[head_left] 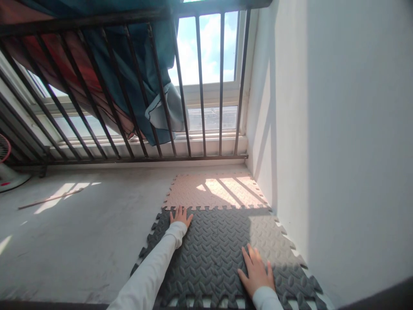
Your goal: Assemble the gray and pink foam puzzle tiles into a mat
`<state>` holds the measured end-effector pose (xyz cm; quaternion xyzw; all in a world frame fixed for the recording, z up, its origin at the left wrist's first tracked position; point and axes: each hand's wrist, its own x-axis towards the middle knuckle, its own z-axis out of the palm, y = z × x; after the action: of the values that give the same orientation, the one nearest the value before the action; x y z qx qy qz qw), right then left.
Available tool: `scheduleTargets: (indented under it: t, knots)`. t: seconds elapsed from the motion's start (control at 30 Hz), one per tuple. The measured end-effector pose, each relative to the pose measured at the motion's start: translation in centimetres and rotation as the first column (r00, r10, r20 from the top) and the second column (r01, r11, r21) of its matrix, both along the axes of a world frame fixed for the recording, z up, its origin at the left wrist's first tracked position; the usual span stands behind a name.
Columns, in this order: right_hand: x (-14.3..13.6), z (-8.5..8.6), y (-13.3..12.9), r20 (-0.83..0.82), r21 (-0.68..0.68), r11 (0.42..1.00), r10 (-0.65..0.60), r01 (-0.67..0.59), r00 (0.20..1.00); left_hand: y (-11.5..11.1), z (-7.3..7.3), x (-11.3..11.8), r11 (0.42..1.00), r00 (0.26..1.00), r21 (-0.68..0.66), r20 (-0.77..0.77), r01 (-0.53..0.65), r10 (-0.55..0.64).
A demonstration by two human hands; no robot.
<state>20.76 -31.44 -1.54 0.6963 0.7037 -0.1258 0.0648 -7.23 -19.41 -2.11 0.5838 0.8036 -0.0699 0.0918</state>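
Note:
A dark grey foam mat tile [213,245] with a raised tread pattern and toothed edges lies flat on the floor. Its far edge meets a pink foam mat tile [187,189], partly lit by sun. My left hand [180,217] rests on the grey tile's far left part, close to the seam, with fingers spread. Nearer to me, my right hand [258,269] lies on the right half of the same tile, its fingers apart. Neither hand holds anything. White sleeves cover both forearms.
A white wall [348,142] runs along the mats' right side. Beyond them stands a dark metal railing [203,94] with hanging cloth [129,69] and windows behind. On the floor at left lie a thin stick [51,199] and a fan's base [13,178].

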Motion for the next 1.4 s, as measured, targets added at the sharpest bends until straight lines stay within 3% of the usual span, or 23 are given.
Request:
scheduleTargets:
  t: [0.13, 0.4, 0.57, 0.67, 0.73, 0.9, 1.03, 1.23, 1.3, 1.4]
  knots:
    - [0.0, -0.1, -0.1, 0.009, 0.049, 0.999, -0.001, 0.001, 1.000, -0.7, -0.4, -1.3, 1.000, 1.000, -0.012, 0.019, -0.013, 0.013]
    - [0.0, -0.3, 0.0, 0.024, 0.045, 0.999, 0.002, -0.003, 1.000, 0.8, 2.1, -3.4, 0.994, 0.994, 0.012, 0.022, 0.106, -0.106]
    - [0.1, -0.4, 0.2, 0.025, -0.010, 1.000, 0.004, -0.004, 1.000, -0.5, 0.6, -5.5, 0.996, 0.997, 0.062, -0.046, -0.065, 0.068]
    - [0.0, -0.2, 0.3, 0.029, -0.020, 1.000, 0.001, 0.000, 1.000, -1.1, 0.0, -6.5, 0.998, 0.997, 0.038, -0.052, -0.055, 0.057]
    - [-0.1, 0.0, 0.3, 0.031, -0.009, 1.000, -0.001, 0.002, 1.000, -0.8, 0.5, -6.9, 0.999, 0.998, 0.013, -0.039, -0.043, 0.044]
    - [-0.1, 0.0, 0.3, 0.038, 0.012, 1.000, 0.015, -0.015, 0.999, -0.4, 3.4, -7.0, 0.989, 0.998, -0.141, 0.038, -0.036, 0.041]
    - [0.0, 0.0, 0.0, 0.041, 0.077, 0.996, 0.033, -0.036, 0.999, -4.3, 3.8, -5.7, 0.983, 0.996, -0.162, 0.043, 0.083, -0.076]
    - [-0.3, 0.5, -1.0, 0.022, 0.077, 0.995, 0.062, -0.063, 0.998, -13.4, 1.3, -1.9, 0.945, 0.950, -0.103, 0.071, 0.310, -0.304]
    - [-0.5, 0.9, -1.5, 0.017, 0.064, 0.996, 0.060, -0.061, 0.998, -14.9, 0.8, -1.0, 0.932, 0.933, -0.057, 0.066, 0.357, -0.353]
    - [-0.8, 1.6, -2.2, 0.024, -0.005, 0.999, 0.049, -0.049, 0.998, -15.4, 0.9, -0.1, 0.930, 0.929, -0.044, 0.079, 0.365, -0.361]
